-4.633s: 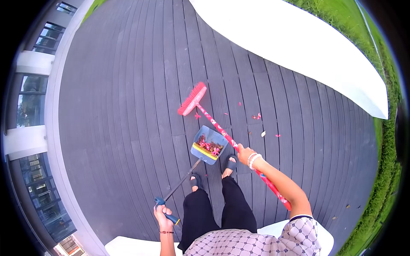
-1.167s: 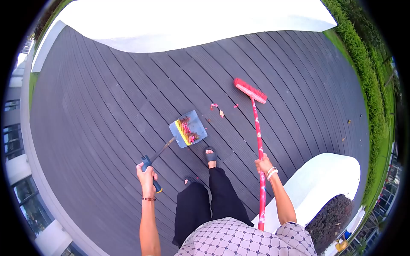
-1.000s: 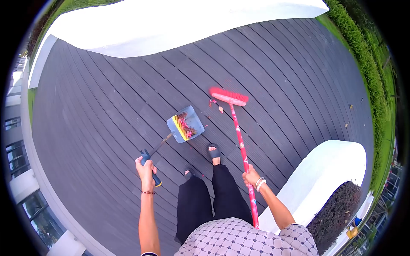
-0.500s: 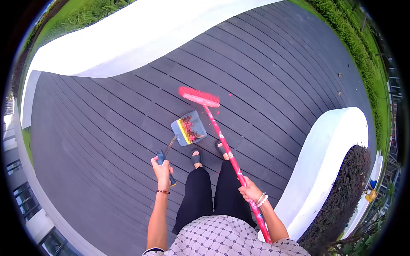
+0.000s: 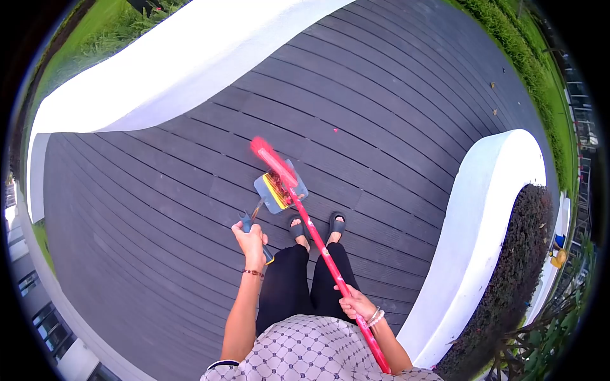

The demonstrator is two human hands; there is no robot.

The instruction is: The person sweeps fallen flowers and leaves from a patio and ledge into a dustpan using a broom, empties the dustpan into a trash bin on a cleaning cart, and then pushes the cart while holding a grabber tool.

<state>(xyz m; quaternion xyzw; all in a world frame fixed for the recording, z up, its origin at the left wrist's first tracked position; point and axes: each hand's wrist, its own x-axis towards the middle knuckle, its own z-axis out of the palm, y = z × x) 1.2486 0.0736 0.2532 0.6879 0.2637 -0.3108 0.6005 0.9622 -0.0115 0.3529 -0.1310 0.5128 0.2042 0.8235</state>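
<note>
My left hand (image 5: pixel 251 242) is closed around the dark blue handle of a dustpan (image 5: pixel 274 204). The grey pan, with a yellow comb strip, rests on the deck ahead of my feet and holds reddish petals and leaf litter, partly covered now. My right hand (image 5: pixel 357 303) grips the long red pole of a broom (image 5: pixel 271 160). The broom's red head, smeared by motion, lies slanted over the pan's far edge; whether its bristles touch the pan I cannot tell. One small red petal (image 5: pixel 335 130) lies on the boards beyond the broom.
Dark grey deck boards (image 5: pixel 381 159) run underfoot. A curving white bench wall (image 5: pixel 159 82) bounds the far left. Another white curved wall (image 5: pixel 473 190) on the right encloses a dark shrub bed (image 5: pixel 524 254). Grass and a hedge (image 5: pixel 540 82) line the upper right, where a few dry leaves lie.
The broom head has swung left and toward me, from beyond the dustpan to over it. Petals beside the pan are no longer seen on the boards. My right foot has moved.
</note>
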